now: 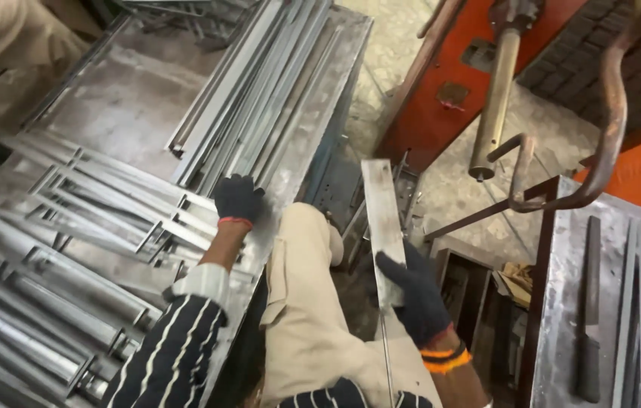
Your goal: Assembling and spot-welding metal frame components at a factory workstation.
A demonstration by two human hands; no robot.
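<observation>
My left hand [237, 199], in a dark glove, rests on the ends of several long metal strips [260, 98] lying on a steel table [139, 98]. My right hand [415, 295], also gloved with an orange cuff, grips a flat metal strip [382, 215] that points away from me, above my knee in beige trousers. My striped sleeve covers the left forearm.
Welded metal frames [71, 227] are stacked on the table's near left. An orange machine [449, 83] with a brass cylinder [495, 98] and bent copper arm [611, 128] stands ahead. More strips and a dark bar [588, 302] lie on a table at right.
</observation>
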